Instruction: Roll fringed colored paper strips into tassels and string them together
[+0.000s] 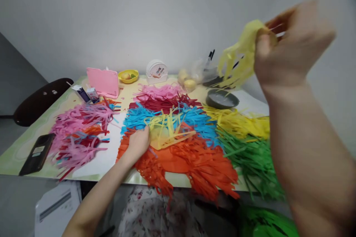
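Observation:
Raised high at the right, my right hand (283,48) is closed on a piece of yellow fringed tissue paper (244,52), whose cut strips dangle to the left; both are blurred by motion. Another piece of yellow fringed paper (164,135) lies on the fringe heap in the middle of the table. At its left edge, my left hand (139,142) has its fingers closed on the paper, the fingertips partly hidden. Beneath and around it spread orange fringed paper (200,166) and blue fringed paper (136,116), with dark red fringed paper (155,105) and pink fringed paper (161,92) behind.
Yellow fringe (239,120) and green fringe (247,159) lie right; mixed bundles (80,118) lie left beside a phone (37,154). Behind stand a pink tablet case (104,81), yellow dish (128,77), white holder (157,72) and grey bowl (222,99). A brown chair (41,100) is left.

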Action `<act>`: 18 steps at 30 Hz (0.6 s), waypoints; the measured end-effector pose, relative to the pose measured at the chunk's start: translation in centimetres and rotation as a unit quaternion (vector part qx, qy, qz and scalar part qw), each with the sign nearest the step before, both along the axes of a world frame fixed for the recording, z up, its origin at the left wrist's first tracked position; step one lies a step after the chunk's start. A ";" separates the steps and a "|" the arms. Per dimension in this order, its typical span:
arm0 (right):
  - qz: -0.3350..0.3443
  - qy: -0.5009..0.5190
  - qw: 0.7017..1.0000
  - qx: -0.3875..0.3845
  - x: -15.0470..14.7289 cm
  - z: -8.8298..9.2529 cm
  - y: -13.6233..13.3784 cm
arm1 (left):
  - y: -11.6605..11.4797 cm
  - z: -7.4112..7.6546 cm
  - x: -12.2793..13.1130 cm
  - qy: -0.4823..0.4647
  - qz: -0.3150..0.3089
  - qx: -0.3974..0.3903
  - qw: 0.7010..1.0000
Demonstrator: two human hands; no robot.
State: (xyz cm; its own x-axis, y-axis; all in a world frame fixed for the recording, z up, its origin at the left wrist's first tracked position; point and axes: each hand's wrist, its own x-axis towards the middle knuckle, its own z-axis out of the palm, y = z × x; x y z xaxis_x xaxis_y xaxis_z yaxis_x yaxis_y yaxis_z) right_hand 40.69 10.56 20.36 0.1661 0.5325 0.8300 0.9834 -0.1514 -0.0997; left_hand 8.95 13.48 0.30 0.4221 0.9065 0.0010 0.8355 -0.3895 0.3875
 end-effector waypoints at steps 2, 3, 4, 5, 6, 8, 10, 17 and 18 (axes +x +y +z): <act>-0.030 -0.059 0.993 -0.093 -3.7 -0.7 -1.1 | -1.2 2.4 0.5 -0.015 -0.019 0.060 0.998; -0.023 -0.091 0.982 -0.163 -5.8 -1.4 -1.5 | -1.8 3.7 0.8 -0.044 -0.038 0.115 0.992; 0.002 -0.121 0.967 -0.222 -7.9 -2.4 -1.9 | -2.3 5.0 1.3 -0.090 -0.063 0.170 0.979; 0.044 -0.139 0.955 -0.258 -9.8 -3.4 -2.2 | -2.8 6.2 1.8 -0.139 -0.085 0.208 0.965; 0.100 -0.152 0.940 -0.288 -11.4 -4.4 -2.6 | -3.2 7.1 2.4 -0.182 -0.099 0.227 0.952; 0.192 -0.159 0.913 -0.323 -13.5 -6.0 -3.3 | -3.3 8.0 3.7 -0.241 -0.115 0.215 0.940; 0.240 -0.161 0.899 -0.328 -14.0 -6.7 -4.0 | -2.9 7.9 4.7 -0.264 -0.119 0.166 0.942; 0.330 0.000 0.905 -0.269 -10.2 -6.7 -4.1 | 0.0 7.1 4.1 -0.255 -0.143 -0.039 0.955; 0.338 0.038 0.897 -0.282 -9.6 -6.9 -3.9 | 0.3 7.3 3.7 -0.272 -0.165 -0.066 0.946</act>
State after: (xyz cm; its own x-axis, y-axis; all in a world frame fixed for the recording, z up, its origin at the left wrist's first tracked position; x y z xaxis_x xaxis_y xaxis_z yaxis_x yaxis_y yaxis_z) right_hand 31.06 6.66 13.48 -0.3079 0.8648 0.3967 0.8630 0.4294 -0.2663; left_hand 12.61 13.78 7.59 0.6519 0.7327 0.1954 0.3404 -0.5130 0.7880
